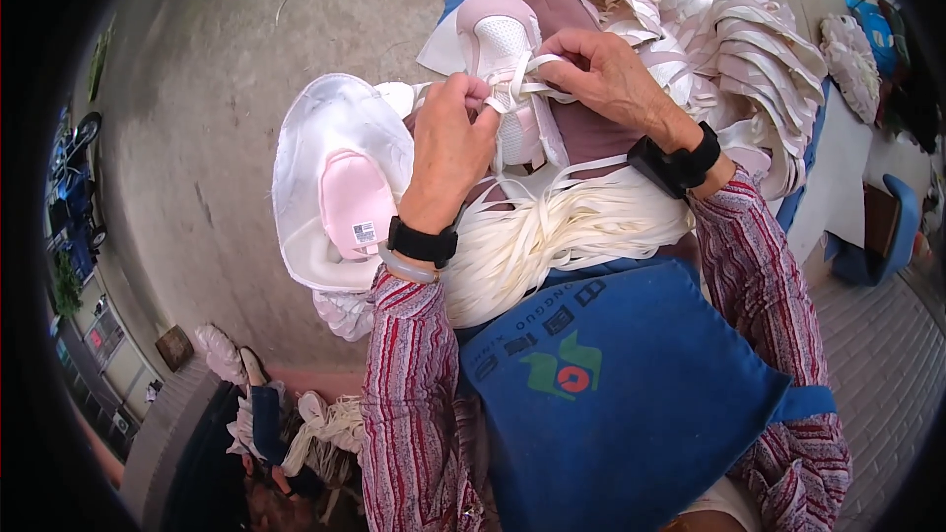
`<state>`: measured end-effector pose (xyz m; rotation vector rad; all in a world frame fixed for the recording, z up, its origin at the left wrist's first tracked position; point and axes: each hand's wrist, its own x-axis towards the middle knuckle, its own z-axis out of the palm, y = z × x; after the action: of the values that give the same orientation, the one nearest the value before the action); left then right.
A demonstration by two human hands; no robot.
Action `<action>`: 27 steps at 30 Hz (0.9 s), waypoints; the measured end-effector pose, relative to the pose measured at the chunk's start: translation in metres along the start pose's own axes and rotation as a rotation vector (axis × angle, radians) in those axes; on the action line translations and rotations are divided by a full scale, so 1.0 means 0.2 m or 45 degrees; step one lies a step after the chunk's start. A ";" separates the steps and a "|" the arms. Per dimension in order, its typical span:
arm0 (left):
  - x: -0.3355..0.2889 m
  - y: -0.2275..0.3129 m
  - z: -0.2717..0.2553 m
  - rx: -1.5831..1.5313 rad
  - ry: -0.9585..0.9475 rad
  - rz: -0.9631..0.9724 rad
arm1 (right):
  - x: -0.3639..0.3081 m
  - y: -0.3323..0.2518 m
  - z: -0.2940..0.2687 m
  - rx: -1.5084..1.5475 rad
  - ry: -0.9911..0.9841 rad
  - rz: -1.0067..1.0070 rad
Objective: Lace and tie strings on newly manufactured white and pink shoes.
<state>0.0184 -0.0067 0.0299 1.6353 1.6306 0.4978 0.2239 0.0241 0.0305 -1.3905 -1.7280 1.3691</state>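
Head view: upper (pixel 498 44) over the thigh (pixel 591 143), between both hands. Left hand (pixel 448 143) pinching lace (pixel 518 74) by the eyelets; right hand (pixel 606 79) pinching lace too. Best: steady the edge, draw lace flat, untwisted, evenly.

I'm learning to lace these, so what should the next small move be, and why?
I'd probably draw the white lace snug with the right hand, which appears to pinch it, while the left hand steadies the other side. The strands between the hands look slack over the pink-and-white shoe upper.
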 end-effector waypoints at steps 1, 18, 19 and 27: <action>0.00 -0.01 0.00 0.013 0.008 0.056 | -0.02 -0.02 0.01 -0.056 0.020 -0.024; -0.07 0.05 -0.11 -0.137 0.102 -0.122 | -0.04 0.04 0.06 -0.219 0.021 0.084; -0.05 0.04 -0.12 -0.212 0.184 -0.137 | -0.04 0.03 0.05 -0.057 -0.009 0.226; 0.08 0.00 0.02 0.055 0.110 0.061 | 0.04 0.09 -0.02 -0.271 0.170 -0.089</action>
<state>0.0231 0.0075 0.0245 1.7094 1.6784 0.5682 0.2314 0.0328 0.0131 -1.4827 -1.8563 1.0555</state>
